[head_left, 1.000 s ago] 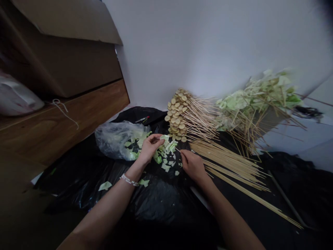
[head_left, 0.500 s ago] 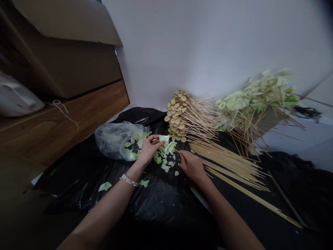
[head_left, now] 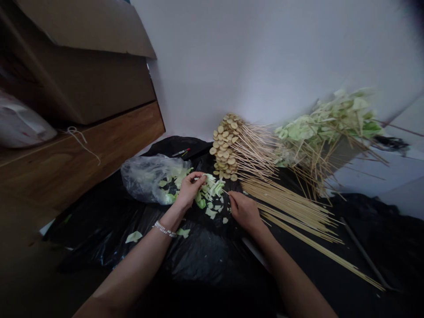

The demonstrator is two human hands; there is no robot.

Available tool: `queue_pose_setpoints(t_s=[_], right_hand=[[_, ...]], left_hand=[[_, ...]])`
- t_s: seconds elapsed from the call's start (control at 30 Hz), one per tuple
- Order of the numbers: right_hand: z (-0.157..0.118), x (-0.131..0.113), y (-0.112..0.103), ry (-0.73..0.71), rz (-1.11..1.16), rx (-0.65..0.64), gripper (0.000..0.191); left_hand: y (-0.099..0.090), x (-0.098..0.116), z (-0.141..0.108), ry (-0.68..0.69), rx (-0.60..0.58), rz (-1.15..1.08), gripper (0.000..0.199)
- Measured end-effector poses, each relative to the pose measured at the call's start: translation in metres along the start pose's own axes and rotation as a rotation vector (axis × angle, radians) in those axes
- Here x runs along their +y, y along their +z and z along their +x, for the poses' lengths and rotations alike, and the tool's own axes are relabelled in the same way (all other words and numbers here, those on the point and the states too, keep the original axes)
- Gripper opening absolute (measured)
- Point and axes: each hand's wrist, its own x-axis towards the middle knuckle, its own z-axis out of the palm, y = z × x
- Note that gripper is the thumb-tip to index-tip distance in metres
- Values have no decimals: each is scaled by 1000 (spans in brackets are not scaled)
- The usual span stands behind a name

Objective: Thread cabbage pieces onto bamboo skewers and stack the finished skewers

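My right hand (head_left: pixel 245 212) is closed around a thin wooden skewer (head_left: pixel 226 191) that points up and left. Cabbage pieces (head_left: pixel 217 187) are threaded on its far part. My left hand (head_left: pixel 190 189), with a beaded bracelet at the wrist, pinches a cabbage leaf piece at the skewer's tip; the fingers partly hide it. Loose cabbage scraps (head_left: pixel 210 213) lie below on the black plastic sheet (head_left: pixel 205 256). A clear plastic bag (head_left: pixel 141 179) with more cabbage rests left of my left hand.
Potato-slice skewers (head_left: pixel 225 145) are stacked against the wall. Bare skewers (head_left: pixel 291 205) lie right of my right hand. Finished-looking cabbage skewers (head_left: pixel 331 117) pile on a box at the right. A red-tipped pen (head_left: pixel 181 152) lies behind the bag. A cardboard box (head_left: pixel 109 79) stands on a wooden ledge.
The cabbage leaf piece in my left hand, earlier held up flat at the skewer's tip, now lies lower and folded between the fingers. My right hand has stayed in place.
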Motion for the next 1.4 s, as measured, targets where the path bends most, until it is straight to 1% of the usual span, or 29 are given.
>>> queue_pose_setpoints(t_s=[0.07,0.17,0.3,0.37,0.47,0.53,0.6,0.7,0.8,0.87,0.93,1.03,1.1,1.23,1.4], right_hand=[[0,1,1,4,-1,2,28],[0,1,1,7,-3,8,27],[0,2,1,-2,-8,8,28],[0,1,1,0,-10,7,27],[0,1,0,4,-1,3,27],[0,0,0,6,6,1,27],[0,-1,0,10,8,1,27],[0,-1,-1,8,11,-3,27],[0,-1,-1,0,11,-3,26],[0,0,0,-1,7,-3,26],[0,0,0,1,1,-9,26],[0,0,0,10,-6,-23,26],[1,0,0,12,-7,-24,26],[0,0,0,13,-13,-16,26],[-1,2,2,11,-23,-28,27]], left_hand=[[1,-1,1,-37,-22,-84,33],[0,-5,3,-58,-9,-175,35],[-2,-9,6,-53,27,-156,32],[-2,-9,6,-16,69,-123,33],[-3,-9,7,32,130,-98,48],[-3,-9,7,6,124,-124,58],[-3,-9,8,-55,95,-179,60],[-3,-8,8,-138,53,-268,59],[-3,-6,7,-155,25,-299,59],[-3,-6,6,-146,4,-283,55],[-2,-6,5,-131,-15,-273,46],[-1,-6,4,-96,-19,-264,34],[-1,-6,3,-65,-14,-213,30],[0,-5,2,-6,-4,-108,25],[1,-4,1,16,-31,-74,25]])
